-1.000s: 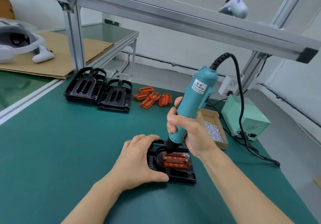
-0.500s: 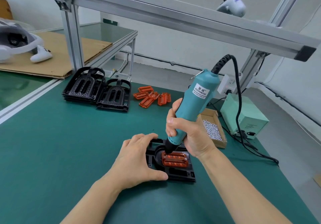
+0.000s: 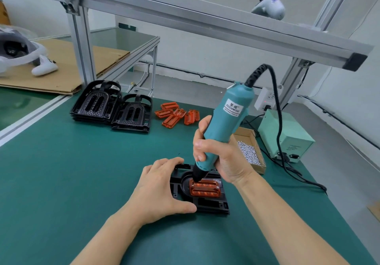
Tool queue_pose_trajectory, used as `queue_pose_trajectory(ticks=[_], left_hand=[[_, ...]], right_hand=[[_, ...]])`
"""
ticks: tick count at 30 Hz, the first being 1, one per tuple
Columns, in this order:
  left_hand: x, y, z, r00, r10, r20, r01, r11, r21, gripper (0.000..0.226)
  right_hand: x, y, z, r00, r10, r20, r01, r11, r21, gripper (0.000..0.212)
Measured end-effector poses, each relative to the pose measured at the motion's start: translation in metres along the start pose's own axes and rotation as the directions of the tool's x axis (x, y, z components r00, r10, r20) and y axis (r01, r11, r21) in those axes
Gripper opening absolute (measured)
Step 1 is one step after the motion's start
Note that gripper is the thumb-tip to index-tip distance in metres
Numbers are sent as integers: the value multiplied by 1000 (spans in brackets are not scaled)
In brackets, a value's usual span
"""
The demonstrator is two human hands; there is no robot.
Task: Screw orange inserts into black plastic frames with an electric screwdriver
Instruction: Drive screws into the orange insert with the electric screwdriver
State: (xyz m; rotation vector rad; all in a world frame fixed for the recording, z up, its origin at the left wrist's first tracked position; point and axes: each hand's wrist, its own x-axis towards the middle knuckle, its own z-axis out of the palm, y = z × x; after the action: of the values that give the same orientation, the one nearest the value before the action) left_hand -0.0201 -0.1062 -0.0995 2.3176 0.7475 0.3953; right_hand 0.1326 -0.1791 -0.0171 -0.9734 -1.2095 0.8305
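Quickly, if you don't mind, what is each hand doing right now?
Left hand: open, pressing on the black frame to steady it.
Right hand: closed around the electric screwdriver, tip at the orange insert.

A cardboard sheet (image 3: 67, 67) is laid far left, with a white controller (image 3: 44, 67) on it. Another controller (image 3: 269, 7) is perched on the aluminium beam (image 3: 205, 24).
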Motion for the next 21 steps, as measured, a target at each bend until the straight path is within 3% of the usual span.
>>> queue_pose_trajectory(ticks=[5,12,17,21], left_hand=[[1,-1,0,1000,-10,12,10,1000,-6,112],[0,0,-1,1000,-8,20,7,1000,2,111],[0,0,-2,1000,-5,23,4,1000,3,111],[-1,0,-3,1000,-4,26,4,1000,-5,111]], right_hand=[[13,1,-4,994,90,-64,-90,996,5,30],[10,3,-4,998,36,-49,-35,999,22,13],[9,1,-4,999,36,-23,-35,999,24,20],[5,0,-4,995,23,-96,-19,999,39,23]])
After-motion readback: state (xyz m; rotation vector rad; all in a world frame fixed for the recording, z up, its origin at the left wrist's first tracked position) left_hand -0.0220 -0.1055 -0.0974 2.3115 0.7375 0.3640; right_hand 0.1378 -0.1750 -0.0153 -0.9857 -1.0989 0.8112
